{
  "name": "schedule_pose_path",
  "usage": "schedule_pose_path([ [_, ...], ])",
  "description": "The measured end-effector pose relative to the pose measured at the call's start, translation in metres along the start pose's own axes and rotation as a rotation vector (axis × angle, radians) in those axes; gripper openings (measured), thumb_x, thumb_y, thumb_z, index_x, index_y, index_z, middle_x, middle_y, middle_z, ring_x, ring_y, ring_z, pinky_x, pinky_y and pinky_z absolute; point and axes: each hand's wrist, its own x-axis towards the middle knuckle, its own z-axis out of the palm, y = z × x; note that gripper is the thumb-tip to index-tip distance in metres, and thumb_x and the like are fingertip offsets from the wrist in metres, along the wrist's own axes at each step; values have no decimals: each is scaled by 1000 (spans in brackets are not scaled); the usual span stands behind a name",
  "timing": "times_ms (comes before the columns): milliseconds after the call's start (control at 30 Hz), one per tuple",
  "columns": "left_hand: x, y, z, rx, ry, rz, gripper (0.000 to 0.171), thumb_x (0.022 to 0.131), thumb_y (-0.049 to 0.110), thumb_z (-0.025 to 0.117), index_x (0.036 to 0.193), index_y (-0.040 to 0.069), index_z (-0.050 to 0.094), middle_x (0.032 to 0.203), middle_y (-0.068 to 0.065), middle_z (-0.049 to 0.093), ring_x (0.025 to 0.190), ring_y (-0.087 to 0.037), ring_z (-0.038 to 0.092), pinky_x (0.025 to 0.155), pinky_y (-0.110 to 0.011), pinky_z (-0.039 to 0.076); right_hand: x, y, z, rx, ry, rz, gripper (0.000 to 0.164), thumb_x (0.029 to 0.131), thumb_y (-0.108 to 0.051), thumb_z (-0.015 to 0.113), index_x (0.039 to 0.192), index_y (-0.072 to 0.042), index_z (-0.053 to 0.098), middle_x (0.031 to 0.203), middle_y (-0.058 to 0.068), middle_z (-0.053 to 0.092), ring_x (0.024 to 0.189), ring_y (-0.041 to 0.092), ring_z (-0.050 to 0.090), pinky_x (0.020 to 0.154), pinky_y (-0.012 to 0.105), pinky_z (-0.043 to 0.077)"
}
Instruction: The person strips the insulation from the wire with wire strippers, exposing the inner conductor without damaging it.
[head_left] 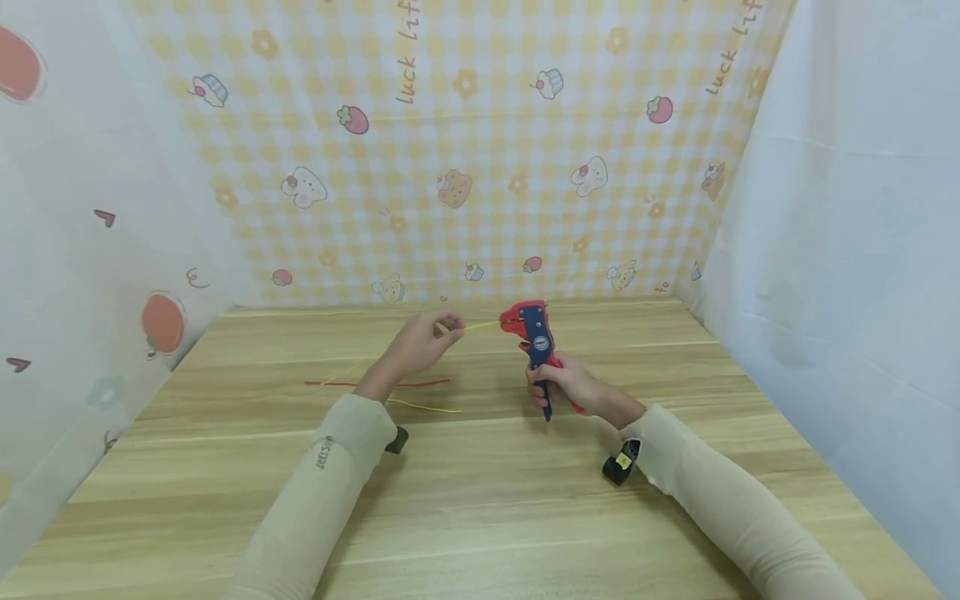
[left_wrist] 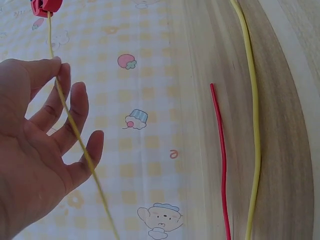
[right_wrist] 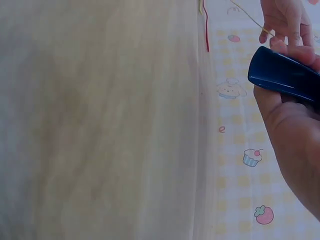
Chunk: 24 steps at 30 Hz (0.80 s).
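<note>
My right hand (head_left: 566, 382) grips the handles of a red and blue wire stripper (head_left: 537, 325), raised above the table with its head to the left. A thin yellow wire (head_left: 482, 325) runs from the stripper's mouth to my left hand (head_left: 429, 340). In the left wrist view, thumb and index finger pinch that wire near the red stripper head (left_wrist: 46, 6), and its loose length trails past the other fingers. Only a dark blue handle (right_wrist: 282, 75) of the stripper shows in the right wrist view. How deep the wire sits in the mouth is hidden.
On the wooden table (head_left: 495, 517), below my left hand, lie a red wire (head_left: 427, 382) and another yellow wire (head_left: 427, 407). A patterned cloth (head_left: 480, 225) hangs behind the table, with pale cloths at both sides. Black wrist cameras (head_left: 618, 465) sit under my sleeves.
</note>
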Motion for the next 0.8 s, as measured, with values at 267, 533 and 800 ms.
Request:
schedule_pose_path([
  [267, 1, -2, -2, -9, 21, 24, 16, 100, 16, 60, 112, 7, 66, 110, -11, 69, 74, -22, 64, 64, -30, 52, 1, -12, 16, 47, 106, 80, 12, 95, -4, 46, 83, -3, 43, 64, 1, 43, 54, 15, 42, 54, 29, 43],
  [533, -8, -8, 7, -48, 7, 22, 10, 98, 11, 63, 105, 5, 67, 105, -10, 69, 59, -14, 53, 53, -26, 47, -7, -5, 24, 38, 134, 125, 8, 97, -4, 41, 89, -4, 39, 63, 0, 43, 52, 14, 40, 50, 28, 43],
  [800, -5, -3, 2, -37, 46, -2, 12, 97, 14, 64, 106, 7, 68, 105, -8, 69, 64, -15, 53, 55, -26, 45, -2, -9, 28, 23, 194, 105, 11, 94, -10, 46, 90, -3, 38, 60, -1, 41, 48, 11, 38, 45, 27, 41],
])
